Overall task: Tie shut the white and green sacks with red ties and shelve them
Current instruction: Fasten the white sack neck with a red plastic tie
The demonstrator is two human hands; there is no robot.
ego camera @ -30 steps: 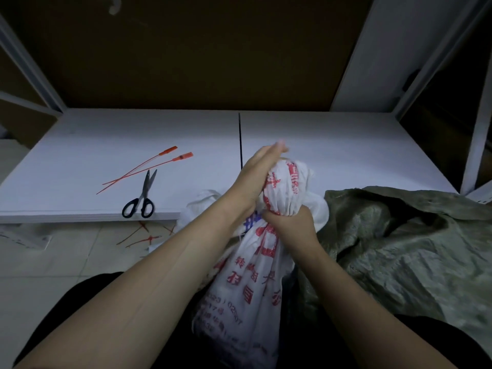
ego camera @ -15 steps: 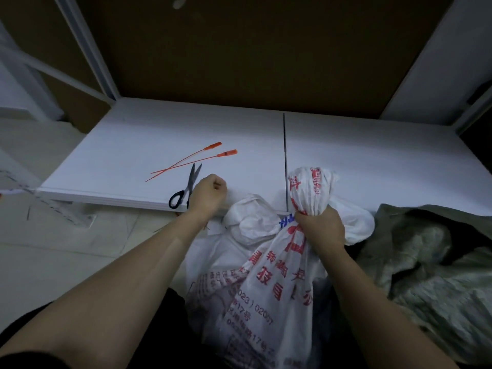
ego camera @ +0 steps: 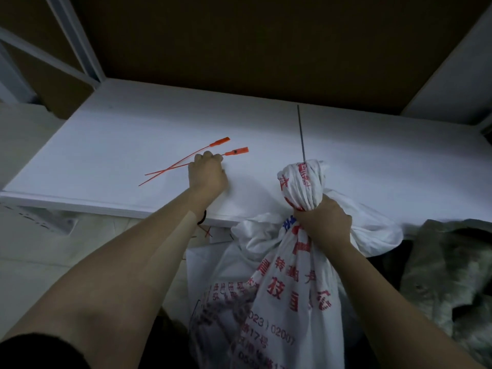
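My right hand (ego camera: 323, 222) is clenched around the gathered neck of the white sack (ego camera: 290, 288), which has red and blue print and stands upright against the shelf's front edge. The twisted top (ego camera: 303, 185) sticks up above my fist. Two red ties (ego camera: 165, 170) lie crossed on the white shelf (ego camera: 133, 129). My left hand (ego camera: 206, 175) rests knuckles-up on them, fingers curled down onto the strands near their flat heads (ego camera: 237, 151). The crumpled green sack (ego camera: 447, 267) lies at the right, untouched.
A dark seam (ego camera: 300, 131) splits the shelf board. A brown back panel closes the rear, and a grey upright post (ego camera: 74, 38) stands at the back left. Cut red tie scraps (ego camera: 206, 231) lie on the floor under the shelf edge. The scissors are hidden.
My left hand let go of the sack top, reached left past the scissors and came down on the red ties. My right hand kept its hold on the neck.
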